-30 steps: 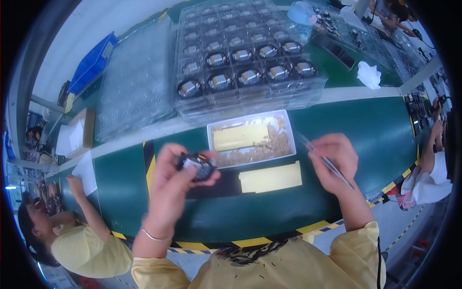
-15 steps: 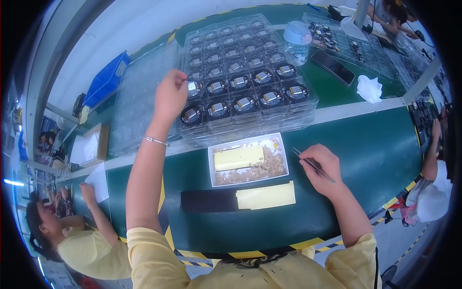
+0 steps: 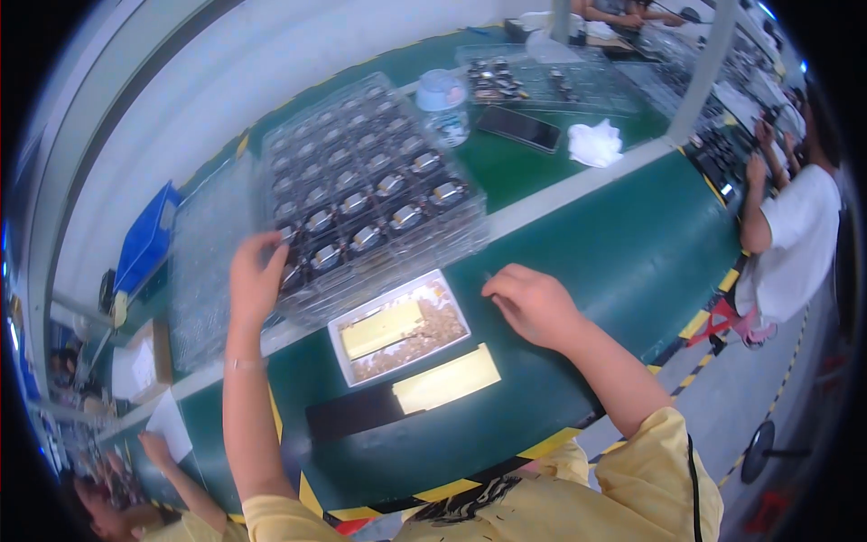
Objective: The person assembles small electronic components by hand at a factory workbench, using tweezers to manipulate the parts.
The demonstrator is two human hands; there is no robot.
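My left hand [image 3: 256, 278] is at the near left corner of a clear plastic tray [image 3: 477, 226] filled with round black modules, each with a silvery rectangular part on top. Its thumb and index finger are apart, right beside a module [image 3: 287, 237] at the left edge; I see nothing held between them. Over the green bench to the right, my right hand [image 3: 535, 309] is closed in a pinch on the tweezers, mostly hidden now and blurred. Between the hands lies a white box [image 3: 340, 354] with a yellow pad [image 3: 381, 328] and many small tan pieces.
A black and yellow strip [image 3: 447, 379] lies before the box. Beyond the tray stand a lidded plastic cup [image 3: 442, 113], a phone [image 3: 519, 128] and crumpled white tissue [image 3: 594, 144]. Empty clear trays [image 3: 212, 253] and a blue bin [image 3: 147, 237] are at left. Co-workers sit on both sides.
The view has turned, so the bench appears tilted. My left hand's fingertips have parted and come nearer the tray's front corner. My right hand has turned, hiding most of the tweezers.
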